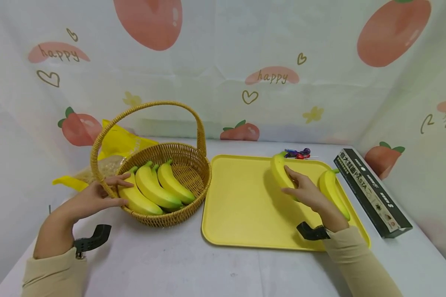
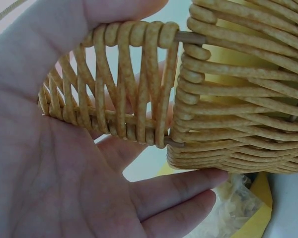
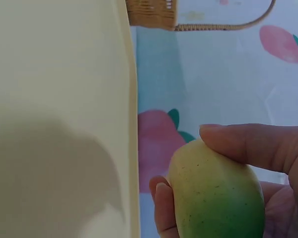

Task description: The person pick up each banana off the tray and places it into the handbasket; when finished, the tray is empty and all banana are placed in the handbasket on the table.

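On the left stands a wicker basket (image 1: 186,212) with several yellow bananas (image 1: 154,189) inside, green at their ends. My left hand (image 1: 93,200) holds the left foot of its arched handle (image 2: 124,79), which passes between thumb and fingers in the left wrist view. Over the yellow tray (image 1: 238,198), my right hand (image 1: 312,194) grips one banana (image 1: 280,171) from its right side, stem pointing away. Thumb and fingers wrap the fruit near its green end (image 3: 218,213) in the right wrist view. Another banana (image 1: 333,193) lies along the tray's right side.
A black pasta box (image 1: 371,192) lies right of the tray. Small wrapped candies (image 1: 299,154) sit by its far edge. Behind the basket is a yellow bag (image 1: 122,140) with a see-through part. A printed cloth (image 1: 208,82) hangs behind the white table.
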The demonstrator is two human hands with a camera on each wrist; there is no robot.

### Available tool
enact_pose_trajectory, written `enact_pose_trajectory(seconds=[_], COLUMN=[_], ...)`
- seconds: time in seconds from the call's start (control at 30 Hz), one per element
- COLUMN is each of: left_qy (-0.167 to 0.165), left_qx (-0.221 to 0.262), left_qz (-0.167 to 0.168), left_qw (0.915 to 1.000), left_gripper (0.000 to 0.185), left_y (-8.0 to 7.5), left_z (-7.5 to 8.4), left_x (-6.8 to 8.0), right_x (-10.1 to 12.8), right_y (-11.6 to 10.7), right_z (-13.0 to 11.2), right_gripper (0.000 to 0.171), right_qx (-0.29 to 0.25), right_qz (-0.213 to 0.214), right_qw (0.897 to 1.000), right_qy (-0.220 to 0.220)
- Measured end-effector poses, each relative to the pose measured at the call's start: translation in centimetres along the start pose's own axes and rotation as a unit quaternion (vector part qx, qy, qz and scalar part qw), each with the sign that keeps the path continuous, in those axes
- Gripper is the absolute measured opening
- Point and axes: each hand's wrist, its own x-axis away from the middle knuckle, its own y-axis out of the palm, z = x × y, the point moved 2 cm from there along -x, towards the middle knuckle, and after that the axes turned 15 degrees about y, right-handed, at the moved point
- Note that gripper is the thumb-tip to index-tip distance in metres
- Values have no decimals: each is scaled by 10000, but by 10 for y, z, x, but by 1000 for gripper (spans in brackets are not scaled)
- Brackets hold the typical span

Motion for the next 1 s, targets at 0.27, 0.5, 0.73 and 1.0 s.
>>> enact_pose_trajectory(seconds=[0.27, 0.5, 0.73, 1.0], left_qy=[-105, -119, -170, -171], left_qx=[53, 78, 15, 53], left_qz=[0, -10, -22, -19], left_qw=[9999, 9999, 9999, 9998], left_gripper=[40, 40, 41, 41], left_y=[2, 1, 2, 2], left_z=[2, 3, 2, 2], left_x=[0, 0, 0, 1], right_x=[-3, -9, -7, -2], right_y=[12, 29, 43, 61], right_z=[-22, -41, -65, -100], right_gripper=[71, 72, 70, 69], right_qx=[-228, -166, 127, 758], right_qz=[-402, -666, -939, -1212], right_qw=[9981, 9959, 9912, 9800], right_qy=[-411, -592, -922, -1387])
